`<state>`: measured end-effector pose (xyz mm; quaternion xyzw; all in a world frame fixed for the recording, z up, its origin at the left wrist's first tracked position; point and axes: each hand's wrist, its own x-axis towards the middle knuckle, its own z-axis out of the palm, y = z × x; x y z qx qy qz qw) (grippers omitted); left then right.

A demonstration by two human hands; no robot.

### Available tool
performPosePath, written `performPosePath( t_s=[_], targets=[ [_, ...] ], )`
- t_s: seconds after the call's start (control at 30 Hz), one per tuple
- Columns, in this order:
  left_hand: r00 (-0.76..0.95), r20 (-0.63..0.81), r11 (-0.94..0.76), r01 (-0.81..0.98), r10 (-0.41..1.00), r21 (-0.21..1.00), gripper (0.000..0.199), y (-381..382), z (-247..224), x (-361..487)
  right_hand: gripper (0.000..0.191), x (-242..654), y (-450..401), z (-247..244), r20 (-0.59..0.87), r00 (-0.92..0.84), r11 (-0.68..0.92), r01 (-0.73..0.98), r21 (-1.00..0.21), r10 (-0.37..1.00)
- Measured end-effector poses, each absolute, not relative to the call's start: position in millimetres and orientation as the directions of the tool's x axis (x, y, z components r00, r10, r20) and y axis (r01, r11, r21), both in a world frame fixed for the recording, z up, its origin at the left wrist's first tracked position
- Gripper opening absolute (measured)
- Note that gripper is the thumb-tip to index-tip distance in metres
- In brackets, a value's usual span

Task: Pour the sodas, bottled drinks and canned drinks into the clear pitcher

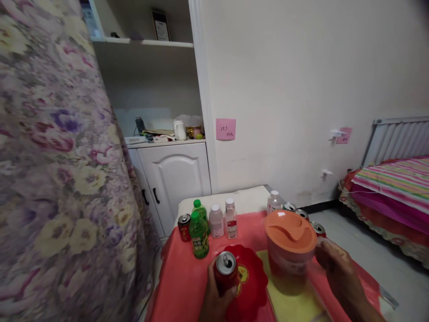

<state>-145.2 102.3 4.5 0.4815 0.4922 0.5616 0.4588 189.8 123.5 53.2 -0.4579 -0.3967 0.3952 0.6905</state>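
My left hand (217, 293) is wrapped round a dark red drink can (225, 273) with an opened top. It holds the can upright over the left part of a red scalloped plate (253, 290) with a gold pattern. Just to the right of a clear bucket (288, 264) with an orange lid (290, 230) is my right hand (338, 266). Its fingers are bent and blurred, and I cannot tell whether they touch the bucket or hold anything. The bucket is over a yellow sheet (284, 302).
Green bottles (199, 239), clear bottles with white caps (216, 222) and a can (184, 228) stand at the back left. Another clear bottle (274, 202) and several cans (318, 229) stand behind the bucket. A floral curtain (60, 170) hangs at left; a bed (395, 192) is at right.
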Motion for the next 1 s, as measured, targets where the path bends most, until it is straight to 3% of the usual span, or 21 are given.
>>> performPosePath(
  t_s=[0.53, 0.8, 1.0],
  targets=[
    [-0.093, 0.176, -0.178, -0.012, 0.980, 0.984, 0.082, 93.7, 12.8, -133.4, 0.048, 178.0, 87.3, 121.1, 0.186, 0.122, 0.172, 0.117, -0.978, 0.975],
    [-0.129, 0.176, -0.175, 0.019, 0.976, 0.984, 0.083, 93.4, 10.9, -129.8, 0.050, 166.2, 90.6, 129.2, 0.171, -0.017, 0.171, 0.209, -0.963, 0.985],
    [-0.119, 0.174, -0.169, 0.049, 0.978, 0.984, 0.085, 93.1, 13.7, -130.1, 0.053, 163.3, 97.5, 129.3, 0.217, -0.021, 0.211, 0.349, -0.913, 0.976]
  ],
)
